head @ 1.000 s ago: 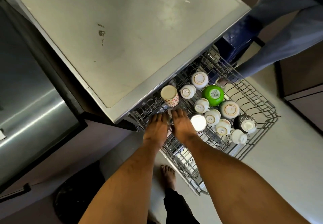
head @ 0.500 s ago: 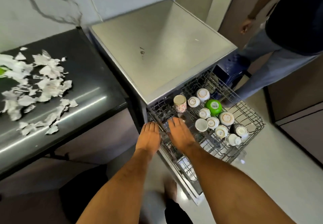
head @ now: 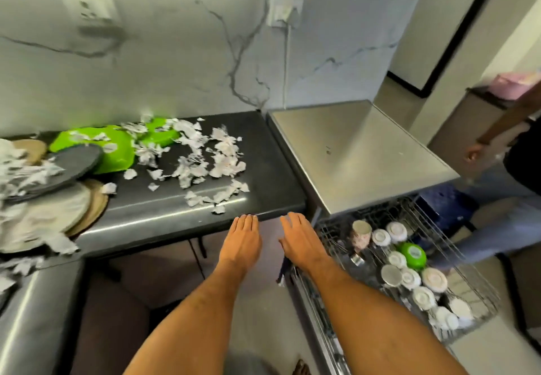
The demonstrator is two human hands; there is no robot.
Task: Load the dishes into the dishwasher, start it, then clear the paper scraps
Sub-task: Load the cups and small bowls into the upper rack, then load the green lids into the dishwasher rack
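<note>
Plates (head: 52,199) stacked far left on dark counter (head: 164,213), unloaded yet, paper scraps (head: 205,158) strewn over them and the counter; left hand (head: 241,238) and right hand (head: 301,238) flat, fingers straight, holding nothing, likely bound for plates; rack (head: 456,257) pulled out to take more, cups (head: 409,278) upturned to drain
</note>
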